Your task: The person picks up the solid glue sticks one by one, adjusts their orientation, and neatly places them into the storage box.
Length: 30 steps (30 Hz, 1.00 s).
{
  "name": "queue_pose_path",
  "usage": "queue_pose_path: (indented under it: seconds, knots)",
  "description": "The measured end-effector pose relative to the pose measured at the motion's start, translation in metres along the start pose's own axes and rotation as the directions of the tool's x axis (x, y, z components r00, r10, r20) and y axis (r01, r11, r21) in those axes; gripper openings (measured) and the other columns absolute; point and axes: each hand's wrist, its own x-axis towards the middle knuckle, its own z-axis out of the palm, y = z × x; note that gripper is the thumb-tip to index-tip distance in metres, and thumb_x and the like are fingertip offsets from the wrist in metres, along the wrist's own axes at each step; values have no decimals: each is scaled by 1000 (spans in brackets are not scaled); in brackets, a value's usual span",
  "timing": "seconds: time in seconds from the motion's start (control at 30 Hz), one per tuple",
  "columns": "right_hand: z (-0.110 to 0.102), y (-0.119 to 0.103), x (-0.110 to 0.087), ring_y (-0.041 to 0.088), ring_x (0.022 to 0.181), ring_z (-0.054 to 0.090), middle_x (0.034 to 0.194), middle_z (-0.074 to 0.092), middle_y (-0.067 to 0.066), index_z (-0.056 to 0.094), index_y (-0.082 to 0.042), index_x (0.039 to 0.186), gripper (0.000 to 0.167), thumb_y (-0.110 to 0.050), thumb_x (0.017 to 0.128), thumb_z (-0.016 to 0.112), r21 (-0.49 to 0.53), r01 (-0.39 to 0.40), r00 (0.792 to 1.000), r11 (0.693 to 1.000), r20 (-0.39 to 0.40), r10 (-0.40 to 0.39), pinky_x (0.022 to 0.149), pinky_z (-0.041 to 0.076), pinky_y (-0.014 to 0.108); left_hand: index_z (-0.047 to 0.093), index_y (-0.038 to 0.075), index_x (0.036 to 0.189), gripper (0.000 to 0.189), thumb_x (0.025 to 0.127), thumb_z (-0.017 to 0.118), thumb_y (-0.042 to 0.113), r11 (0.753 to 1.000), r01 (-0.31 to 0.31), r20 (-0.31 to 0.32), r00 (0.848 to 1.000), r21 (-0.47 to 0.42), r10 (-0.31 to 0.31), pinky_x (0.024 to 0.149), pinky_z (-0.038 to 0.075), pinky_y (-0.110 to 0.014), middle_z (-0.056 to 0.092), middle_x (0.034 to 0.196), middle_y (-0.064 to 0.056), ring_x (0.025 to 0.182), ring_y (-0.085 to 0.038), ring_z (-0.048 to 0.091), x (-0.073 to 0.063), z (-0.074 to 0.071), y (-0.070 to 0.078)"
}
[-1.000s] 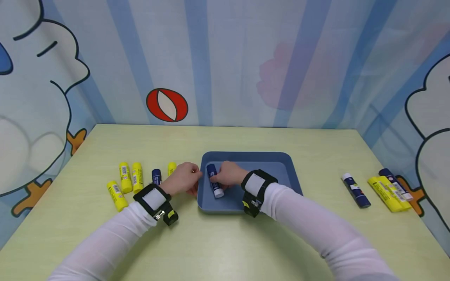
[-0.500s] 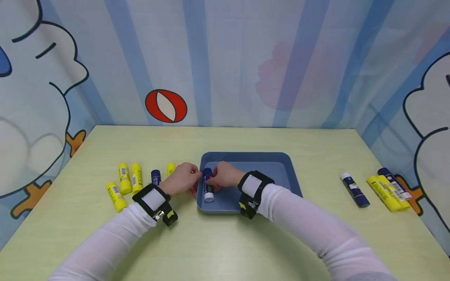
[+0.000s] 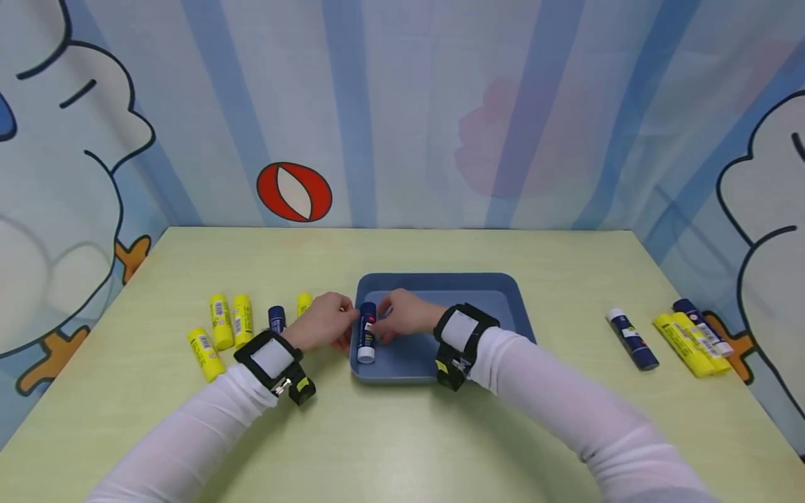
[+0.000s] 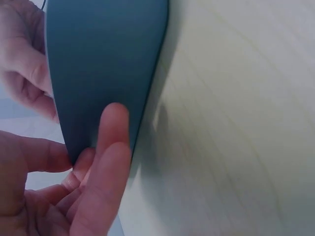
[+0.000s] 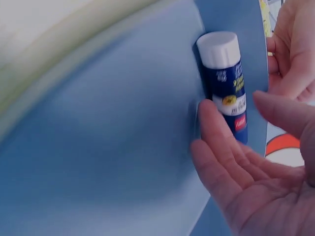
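A dark blue glue stick point(image 3: 367, 332) with a white end lies along the inner left wall of the grey-blue tray point(image 3: 468, 282). My right hand point(image 3: 407, 314) is beside it inside the tray. In the right wrist view its fingers point(image 5: 216, 128) rest by the glue stick point(image 5: 227, 88), loosely extended, with the thumb held apart. My left hand point(image 3: 323, 321) is at the tray's left rim. In the left wrist view, thumb and fingers pinch the rim of the tray point(image 4: 106, 54), two fingertips lying against its outer wall.
Left of the tray lie several yellow glue sticks point(image 3: 221, 321) and a dark blue one point(image 3: 277, 318), partly behind the left hand. On the right are a blue glue stick point(image 3: 632, 340), two yellow ones point(image 3: 685, 346) and another blue one point(image 3: 703, 327). A printed curtain point(image 3: 415, 112) stands behind the table.
The glue stick has moved left with the right hand and turned from slanted to nearly parallel with the tray's left wall. The right fingers have loosened from it. The left hand stays at the rim.
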Motion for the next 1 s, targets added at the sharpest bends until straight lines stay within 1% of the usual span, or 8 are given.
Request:
queue_pose_path:
  seconds: [0.1, 0.23, 0.4, 0.5, 0.63, 0.73, 0.83, 1.0]
  knots:
    - [-9, 7, -5, 20, 82, 70, 90, 72, 10, 54, 8, 126, 39, -15, 95, 62, 9, 38, 999, 999, 15, -38, 82, 51, 30, 60, -2, 89, 22, 100, 48, 13, 1000, 11, 1, 1000, -6, -11, 53, 54, -30, 65, 71, -11, 55, -22, 66, 0, 0, 0]
    - [-24, 20, -16, 21, 82, 69, 95, 70, 7, 60, 2, 122, 35, -20, 95, 63, -25, 73, 997, 997, -5, -73, 81, 50, 31, 59, -2, 87, 22, 100, 49, 13, 1000, 12, 4, 1000, -9, -12, 54, 54, -31, 65, 71, -11, 55, -22, 66, 0, 1, 0]
    - [-49, 34, -46, 27, 94, 65, 107, 66, 10, 60, 0, 124, 37, -23, 96, 62, 19, 100, 994, 995, -44, -99, 85, 48, 41, 58, -1, 85, 21, 99, 50, 13, 1000, -1, 7, 1000, -2, 1, 54, 54, -30, 65, 70, -10, 55, -22, 66, 2, 1, -1]
    - [-65, 41, -65, 31, 104, 62, 117, 63, 17, 57, 2, 127, 38, -23, 98, 59, 80, 119, 989, 990, -92, -112, 90, 47, 48, 58, 0, 85, 21, 99, 51, 13, 1000, 3, 0, 1000, 4, -3, 54, 54, -30, 64, 71, -11, 56, -21, 66, 2, 0, -3]
    - [-89, 56, -85, 34, 111, 60, 124, 59, 22, 54, 4, 129, 41, -25, 100, 55, 92, 142, 971, 986, -205, -121, 93, 46, 48, 58, 0, 85, 20, 99, 52, 13, 1000, 21, -11, 1000, 4, -21, 54, 54, -29, 64, 71, -10, 56, -21, 66, 0, -1, -5]
    - [-108, 69, -101, 36, 113, 58, 127, 56, 25, 50, 6, 132, 45, -27, 102, 52, 48, 128, 947, 991, -303, -108, 93, 47, 48, 58, 0, 86, 20, 99, 53, 14, 1000, 29, -6, 1000, -8, -29, 54, 54, -29, 64, 73, -10, 57, -21, 66, 0, 0, -5]
    - [-127, 86, -120, 39, 116, 55, 129, 53, 28, 45, 9, 136, 51, -30, 103, 48, 8, 91, 928, 996, -364, -82, 93, 46, 49, 58, 1, 86, 20, 99, 53, 14, 1000, 22, 0, 1000, -8, -22, 54, 53, -29, 65, 73, -10, 57, -21, 66, 0, 1, -3]
    - [-153, 121, -144, 43, 120, 49, 132, 47, 31, 37, 11, 140, 60, -37, 103, 44, -57, 10, 921, 998, -388, -31, 94, 44, 52, 59, 1, 84, 21, 99, 53, 14, 1000, 1, -1, 1000, 20, -1, 53, 52, -28, 65, 71, -9, 56, -19, 66, 0, 3, 2]
